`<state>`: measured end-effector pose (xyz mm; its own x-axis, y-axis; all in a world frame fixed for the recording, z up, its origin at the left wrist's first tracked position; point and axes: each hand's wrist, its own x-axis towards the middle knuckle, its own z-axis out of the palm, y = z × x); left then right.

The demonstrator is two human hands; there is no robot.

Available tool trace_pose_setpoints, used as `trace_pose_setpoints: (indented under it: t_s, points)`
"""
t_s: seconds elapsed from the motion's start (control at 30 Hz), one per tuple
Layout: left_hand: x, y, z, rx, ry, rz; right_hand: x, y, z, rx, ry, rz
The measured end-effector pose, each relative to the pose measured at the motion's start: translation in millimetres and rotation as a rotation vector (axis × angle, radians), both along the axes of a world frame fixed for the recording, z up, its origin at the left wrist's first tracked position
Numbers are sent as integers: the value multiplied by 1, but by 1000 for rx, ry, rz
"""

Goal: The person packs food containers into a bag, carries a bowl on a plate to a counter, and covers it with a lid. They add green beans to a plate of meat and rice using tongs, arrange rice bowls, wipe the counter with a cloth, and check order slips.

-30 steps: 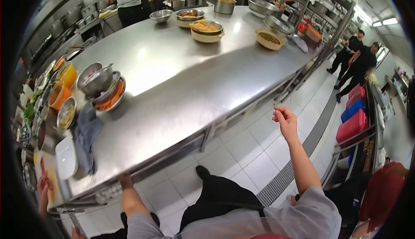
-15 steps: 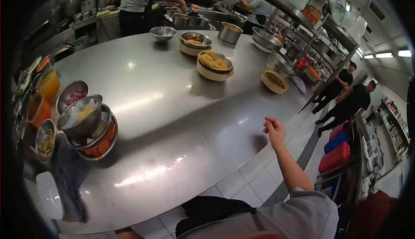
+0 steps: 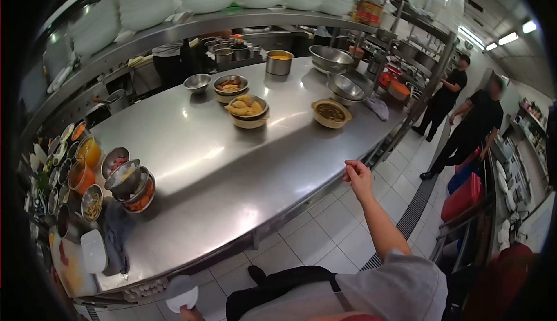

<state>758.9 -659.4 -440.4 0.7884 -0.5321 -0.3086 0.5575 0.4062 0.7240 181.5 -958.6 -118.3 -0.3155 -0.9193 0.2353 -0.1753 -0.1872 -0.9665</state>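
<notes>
Well, left hand [image 3: 191, 314] closed on white dish [image 3: 182, 301]; right hand [image 3: 359, 180] half-curled, empty, nearest brown-filled pot [image 3: 331, 114].

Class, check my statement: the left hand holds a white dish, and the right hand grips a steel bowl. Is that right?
The right hand grips no steel bowl: the head view shows it raised, nothing visible in it. The left hand does hold a white dish.
</notes>
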Motion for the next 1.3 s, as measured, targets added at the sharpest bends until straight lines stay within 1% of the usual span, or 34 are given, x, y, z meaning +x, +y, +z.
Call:
trace_pose_setpoints:
  t_s: [0.03,0.07,0.1,0.13,0.2,0.27,0.3,0.33,0.4,0.47,0.5,0.53,0.57,0.63,0.67,0.73,0.77,0.8,0.83,0.87,0.9,0.93,0.97,1.0,1.07,1.1,1.13,1.2,1.3]
  points:
    - [-21,11,7,112,127,-36,-15,20,1,-10,-15,-45]
    - [-31,29,-1,242,164,-94,-29,36,1,-26,-31,-85]
    - [-44,45,-1,333,198,-135,-44,54,-2,-46,-44,-66]
    - [-56,57,-1,408,229,-171,-57,67,-4,-60,-47,-54]
    - [-77,87,2,535,284,-222,-77,87,-7,90,-76,-140]
    - [-91,112,9,609,302,-254,-84,92,-1,80,-101,-116]
    - [-105,119,40,686,264,-303,-82,88,8,49,-82,-89]
    - [-115,114,67,685,264,-304,-82,84,19,17,-59,-67]
    - [-137,105,114,510,198,-346,-77,74,36,7,-46,-26]
    - [-160,103,158,349,136,-357,-73,57,42,-75,15,96]
    - [-170,102,182,271,101,-354,-70,47,44,-59,12,118]
    - [-183,93,214,279,78,-306,-69,37,45,-67,-18,143]
    - [-197,87,233,282,56,-263,-72,28,46,-78,-47,165]
    - [-198,76,222,173,-27,-252,-82,1,51,-95,-45,195]
    - [-207,63,236,146,-57,-252,-87,-13,51,-109,-47,209]
    - [-245,22,274,37,-40,-249,-113,-48,48,-107,61,219]
    - [-259,5,282,20,12,-270,-121,-61,51,-93,5,177]
    - [-272,-14,285,-11,65,-268,-141,-77,48,-81,129,204]
    - [-292,-36,294,-75,64,-207,-147,-98,43,-149,-27,231]
    - [-297,-46,277,-99,17,-227,-152,-117,51,-117,29,260]
    - [-311,-60,285,-110,36,-176,-140,-127,62,-291,53,292]
    - [-326,-73,296,-120,46,-135,-129,-137,77,-206,19,335]
    - [-336,-75,295,-130,84,-111,-117,-152,81,-278,39,380]
    - [-342,-77,296,-143,117,-107,-100,-161,92,-268,28,443]
    - [-356,-74,304,-161,103,-60,-74,-197,86,-513,188,652]
    - [-355,-77,307,-171,94,-72,-43,-193,96,-560,198,710]
    - [-354,-74,307,-163,92,-62,-20,-193,93,-354,84,740]
    - [-347,-67,310,-154,57,-44,24,-166,108,-203,71,775]
    - [-321,-55,310,-158,44,-7,71,-146,97,-183,49,906]
